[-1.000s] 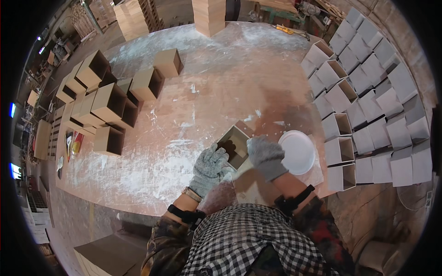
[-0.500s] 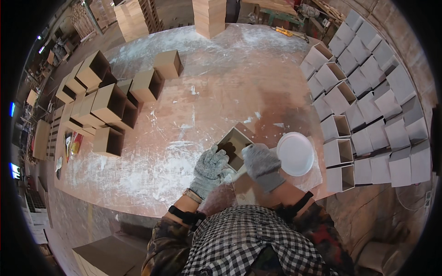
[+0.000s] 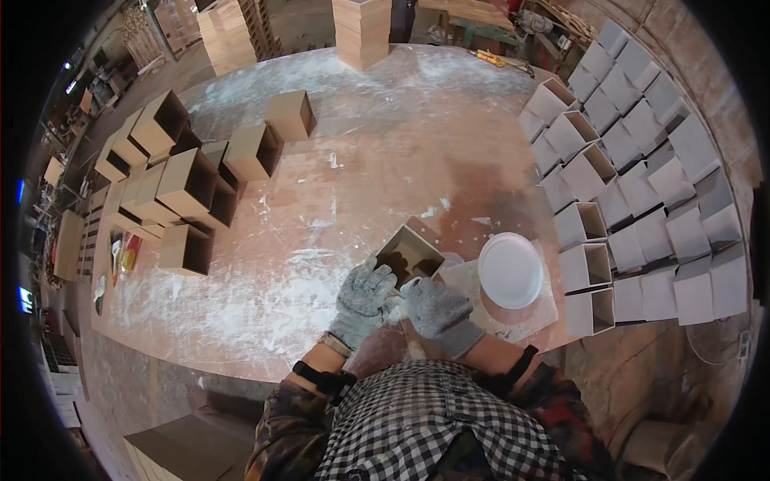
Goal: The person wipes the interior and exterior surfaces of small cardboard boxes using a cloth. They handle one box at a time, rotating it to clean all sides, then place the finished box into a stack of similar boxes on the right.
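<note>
A small open wooden box [image 3: 411, 250] is tilted at the table's near middle, its open side facing up and shadows inside. My gloved left hand [image 3: 365, 301] is wrapped around its near-left side. My gloved right hand [image 3: 437, 309] is closed at the box's near corner, close to the left hand's fingers. Something pale shows at the right fingertips, too small and covered to name. To the right of that hand sits a round white tub [image 3: 511, 271] on a pale sheet [image 3: 541, 311].
Several brown boxes [image 3: 188, 183] are grouped at the left. At the right, rows of whitish boxes [image 3: 642, 192] are stacked along the table's edge. A tall wooden stack [image 3: 361, 34] stands at the far edge, with a yellow tool [image 3: 491, 58] to its right. White smears mark the table [image 3: 321, 232].
My right hand has moved left and slightly down, from the box's right side to its near corner. The left hand keeps its hold on the box.
</note>
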Available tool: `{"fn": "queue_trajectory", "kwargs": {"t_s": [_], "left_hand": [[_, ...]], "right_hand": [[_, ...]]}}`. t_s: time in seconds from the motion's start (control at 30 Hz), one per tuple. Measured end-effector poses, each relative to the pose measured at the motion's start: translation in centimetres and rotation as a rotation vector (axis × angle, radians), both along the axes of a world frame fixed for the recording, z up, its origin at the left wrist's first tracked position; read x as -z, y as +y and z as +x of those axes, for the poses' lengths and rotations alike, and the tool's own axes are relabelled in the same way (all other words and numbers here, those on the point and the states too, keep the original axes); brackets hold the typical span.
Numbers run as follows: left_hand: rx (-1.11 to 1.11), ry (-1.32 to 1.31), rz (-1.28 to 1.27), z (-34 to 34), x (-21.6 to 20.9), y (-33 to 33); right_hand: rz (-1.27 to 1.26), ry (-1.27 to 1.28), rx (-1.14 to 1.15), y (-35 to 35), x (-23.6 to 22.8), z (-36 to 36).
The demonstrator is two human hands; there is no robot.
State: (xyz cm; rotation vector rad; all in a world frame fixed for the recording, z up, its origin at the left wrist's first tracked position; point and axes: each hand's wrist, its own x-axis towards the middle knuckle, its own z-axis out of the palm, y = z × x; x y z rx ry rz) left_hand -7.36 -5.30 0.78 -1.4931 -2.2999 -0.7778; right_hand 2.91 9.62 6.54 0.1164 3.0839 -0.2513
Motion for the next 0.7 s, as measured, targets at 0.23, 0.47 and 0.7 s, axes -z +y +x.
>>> {"fn": "queue_trajectory", "kwargs": {"t_s": [0.23,0.47,0.7], "left_hand": [[-0.020,-0.031,-0.061,0.1,-0.5,0.0],[-0.012,-0.019,-0.045,0.0,0.2,-0.4],[0.071,0.154,-0.193,0.8,-1.1,1.0]], "right_hand": [[-0.030,-0.094,0.219,5.9,-1.0,-2.8],[-0.010,0.266,0.153,9.2,4.2,0.5],[-0.830,0.387,0.609,7.5,5.5,5.2]]}}
